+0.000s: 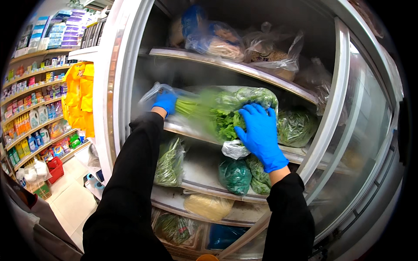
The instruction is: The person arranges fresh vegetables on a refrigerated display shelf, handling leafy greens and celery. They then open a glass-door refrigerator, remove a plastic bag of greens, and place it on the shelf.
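A clear plastic bag of long-stalked leafy greens (pixel 196 106) lies along the middle shelf of a glass-door refrigerated cabinet. My left hand (pixel 165 101), in a blue glove, closes around its stalk end at the left, where loose plastic bunches up. My right hand (pixel 258 130), also in a blue glove, lies spread over the leafy end, its fingers apart and touching the leaves and film. Behind these fingers is more bagged leafy vegetable (pixel 256 95). To the right sits another bag of dark greens (pixel 295 127).
Bagged food (pixel 225 45) fills the upper shelf (pixel 235 63). Below are a bag of green vegetables (pixel 169 164), a dark green bag (pixel 235 176) and a yellowish bag (pixel 209 205). A sliding glass door (pixel 352 140) stands right. Store shelves (pixel 39 109) and a red basket (pixel 55 169) are left.
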{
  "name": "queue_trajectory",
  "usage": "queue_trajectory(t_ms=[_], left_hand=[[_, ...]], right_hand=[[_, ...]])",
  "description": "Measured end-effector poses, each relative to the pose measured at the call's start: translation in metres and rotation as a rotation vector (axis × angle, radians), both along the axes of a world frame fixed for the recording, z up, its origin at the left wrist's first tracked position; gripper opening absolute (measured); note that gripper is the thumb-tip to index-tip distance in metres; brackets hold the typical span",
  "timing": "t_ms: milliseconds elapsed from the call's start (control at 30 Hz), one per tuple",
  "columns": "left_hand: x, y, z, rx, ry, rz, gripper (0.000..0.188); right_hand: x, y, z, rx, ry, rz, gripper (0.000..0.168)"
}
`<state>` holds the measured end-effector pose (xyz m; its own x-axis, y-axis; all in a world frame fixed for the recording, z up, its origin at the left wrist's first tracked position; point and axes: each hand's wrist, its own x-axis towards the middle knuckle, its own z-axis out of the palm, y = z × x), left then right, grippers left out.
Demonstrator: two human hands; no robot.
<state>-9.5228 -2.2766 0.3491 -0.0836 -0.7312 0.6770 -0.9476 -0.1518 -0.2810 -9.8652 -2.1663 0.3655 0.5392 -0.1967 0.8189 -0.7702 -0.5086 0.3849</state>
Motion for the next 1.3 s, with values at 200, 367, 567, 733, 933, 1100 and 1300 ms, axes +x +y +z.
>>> queue_trajectory(t_ms=[200,367,567,733,933,1100,1300], left_hand=[[-0.018,0.038,0.033,0.142,0.061,-0.028,0.048],[-0.014,0.053,0.03,0.106,0.083,-0.123,0.045],[-0.014,0.082,0.024,0.09,0.119,-0.074,0.056],[-0.014,0.098,0.026,0.134,0.176,-0.096,0.062],[-0.008,0.103,0.025,0.092,0.149,-0.132,0.061],[-0.008,0.101,0.02,-0.082,0.087,-0.179,0.059],[-0.014,0.092,0.01,0.111,0.136,0.018,0.075]], right_hand=[[-0.004,0.021,0.004,0.074,0.024,-0.042,0.042],[-0.029,-0.001,0.002,-0.013,0.024,-0.049,0.042],[-0.03,-0.005,-0.006,-0.048,0.005,-0.078,0.042],[-0.035,-0.002,-0.005,-0.06,0.015,-0.07,0.043],[-0.034,0.0,-0.008,-0.037,0.013,-0.08,0.044],[-0.035,0.003,-0.01,-0.048,0.036,-0.113,0.044],[-0.034,0.005,-0.011,-0.058,0.043,-0.126,0.044]])
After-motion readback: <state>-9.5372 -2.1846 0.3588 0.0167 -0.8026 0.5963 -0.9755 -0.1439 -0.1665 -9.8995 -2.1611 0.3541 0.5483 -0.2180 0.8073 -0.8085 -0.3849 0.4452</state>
